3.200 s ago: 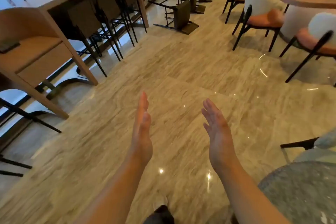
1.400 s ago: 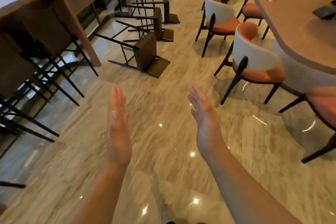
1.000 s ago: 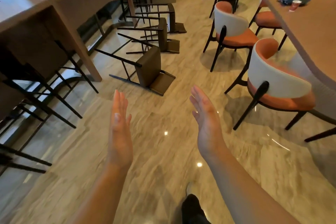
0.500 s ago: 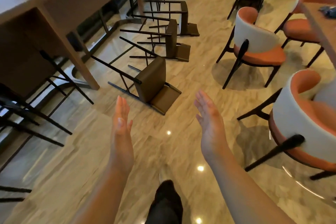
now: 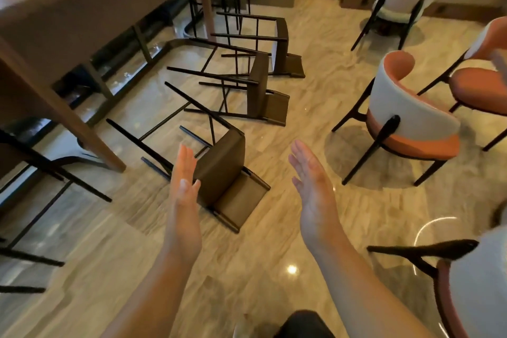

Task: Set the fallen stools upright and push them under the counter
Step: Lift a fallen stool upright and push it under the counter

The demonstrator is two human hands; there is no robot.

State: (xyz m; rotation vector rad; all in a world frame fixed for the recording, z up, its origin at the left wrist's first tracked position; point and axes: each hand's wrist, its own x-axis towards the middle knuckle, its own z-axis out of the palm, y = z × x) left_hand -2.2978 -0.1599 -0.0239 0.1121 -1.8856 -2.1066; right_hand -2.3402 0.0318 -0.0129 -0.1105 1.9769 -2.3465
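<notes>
Lying ahead of straight fingers (image 5: 185,162): nearest fallen stool (image 5: 222,170)

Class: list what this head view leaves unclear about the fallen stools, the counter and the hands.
1. Near stool: head view, left hand covers part of it; contact cannot be judged.
2. Counter: head view, top cut off by the upper and left edges.
3. Tucked stools: head view, seats hidden by the counter; only legs show.
4. Lower-right chair: blurred, cut by the edge.

three fallen stools (image 5: 227,173) right of counter (image 5: 82,8)
</notes>
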